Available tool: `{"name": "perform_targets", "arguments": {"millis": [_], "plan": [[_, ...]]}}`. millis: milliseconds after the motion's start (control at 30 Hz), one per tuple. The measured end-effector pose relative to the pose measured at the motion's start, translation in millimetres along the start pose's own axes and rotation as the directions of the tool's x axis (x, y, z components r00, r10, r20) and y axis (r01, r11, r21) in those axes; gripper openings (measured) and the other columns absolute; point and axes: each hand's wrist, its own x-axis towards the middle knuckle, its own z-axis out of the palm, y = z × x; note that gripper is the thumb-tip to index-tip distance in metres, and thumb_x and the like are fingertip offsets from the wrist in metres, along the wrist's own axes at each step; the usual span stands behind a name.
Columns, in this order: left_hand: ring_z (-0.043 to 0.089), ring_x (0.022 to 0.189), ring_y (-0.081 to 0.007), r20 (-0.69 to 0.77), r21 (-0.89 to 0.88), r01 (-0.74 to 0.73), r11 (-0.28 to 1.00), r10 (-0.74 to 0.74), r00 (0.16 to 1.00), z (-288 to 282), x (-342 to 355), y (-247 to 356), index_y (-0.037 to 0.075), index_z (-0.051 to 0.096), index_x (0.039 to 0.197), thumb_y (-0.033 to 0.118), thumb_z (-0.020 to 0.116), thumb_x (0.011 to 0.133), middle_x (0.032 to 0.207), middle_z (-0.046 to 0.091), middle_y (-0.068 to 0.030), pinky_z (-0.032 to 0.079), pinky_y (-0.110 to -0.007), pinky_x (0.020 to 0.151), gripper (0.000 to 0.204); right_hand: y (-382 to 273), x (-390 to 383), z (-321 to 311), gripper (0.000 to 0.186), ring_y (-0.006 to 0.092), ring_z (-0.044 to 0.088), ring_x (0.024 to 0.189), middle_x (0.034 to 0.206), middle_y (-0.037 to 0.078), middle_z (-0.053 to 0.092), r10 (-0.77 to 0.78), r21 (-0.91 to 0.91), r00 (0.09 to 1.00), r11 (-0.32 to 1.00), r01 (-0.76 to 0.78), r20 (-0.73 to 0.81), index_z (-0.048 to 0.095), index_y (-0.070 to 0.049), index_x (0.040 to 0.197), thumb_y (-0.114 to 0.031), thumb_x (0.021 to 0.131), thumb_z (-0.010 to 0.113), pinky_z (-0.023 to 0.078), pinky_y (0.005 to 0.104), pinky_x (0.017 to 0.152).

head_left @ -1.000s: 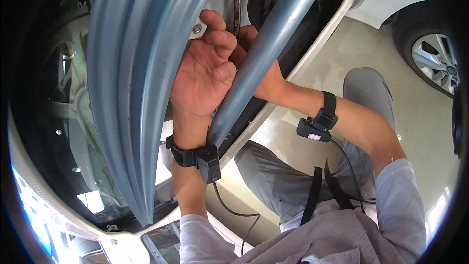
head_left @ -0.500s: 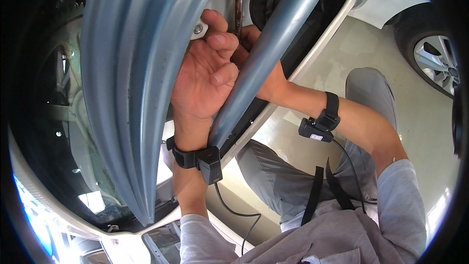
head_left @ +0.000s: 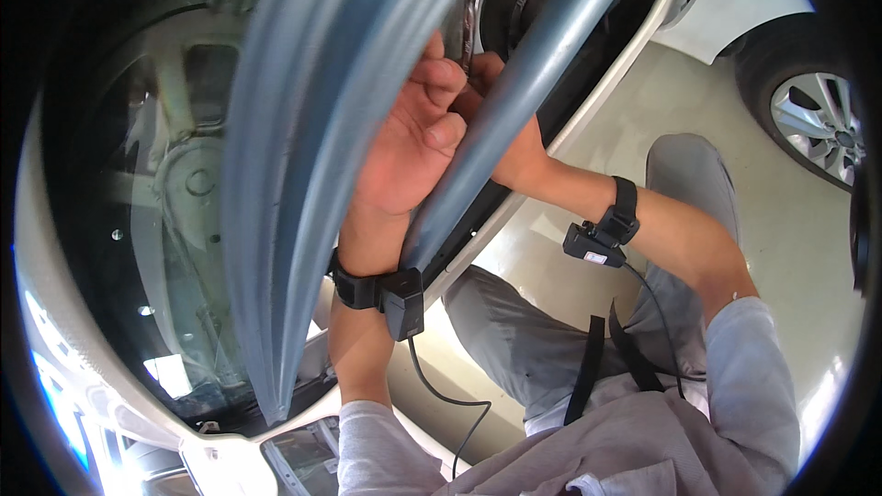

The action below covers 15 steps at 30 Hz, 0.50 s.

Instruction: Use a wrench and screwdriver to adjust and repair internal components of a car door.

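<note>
A long ribbed blue-grey panel [head_left: 303, 156] slants down the left half, slightly blurred. My left hand [head_left: 409, 152] is reaching up behind its right edge, palm facing me and fingers curled. The panel hides the thumb and part of the index finger, along with anything they grip. Beyond a smooth blue-grey bar [head_left: 533, 96], my right hand [head_left: 487, 73] has its fingers closed at the lower end of a ring-ended wrench [head_left: 469, 23]. The bar covers much of that hand. The wrench stands nearly upright, its ring end uppermost.
A dark round part [head_left: 519, 0] sits right of the wrench. A pale body edge [head_left: 597, 110] runs along the bar. Dark reflective glass [head_left: 184, 248] fills the left side. A car wheel [head_left: 818, 110] is at right. Cables hang from both wrist straps.
The blue-grey panel has shifted right, uncovering more glass and hiding a bracket with a bolt that showed before. My left hand has moved slightly right; the wrench appears farther right.
</note>
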Motion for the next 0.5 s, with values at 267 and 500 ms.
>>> {"name": "perform_targets", "arguments": {"millis": [267,500], "plan": [[0.053,0.099,-0.0220,-0.042,0.204,-0.158,0.966,0.170,0.985,-23,-4,-7,0.007,0.055,0.115,0.025,0.053,0.085,0.115,0.055,-0.0094,0.048,-0.031,0.065,0.035,7,-25,-15,0.017,0.0094,0.051,0.071,0.080,0.001,0.053,0.228,0.286,0.972,0.936,-0.204,-0.051,0.050,-0.001,0.104,-0.011,0.091,0.045,0.042,0.0242,0.061],[0.054,0.106,-0.0213,-0.229,0.188,-0.126,0.974,0.168,0.959,-89,-15,27,0.003,0.059,0.109,0.009,0.059,0.081,0.110,0.059,-0.0117,0.050,-0.028,0.078,0.029,24,-13,-11,0.020,0.0063,0.047,0.067,0.080,0.001,0.051,0.276,0.031,0.960,0.961,-0.274,-0.058,0.045,-0.002,0.107,-0.017,0.095,0.039,0.038,0.0194,0.058]]}}
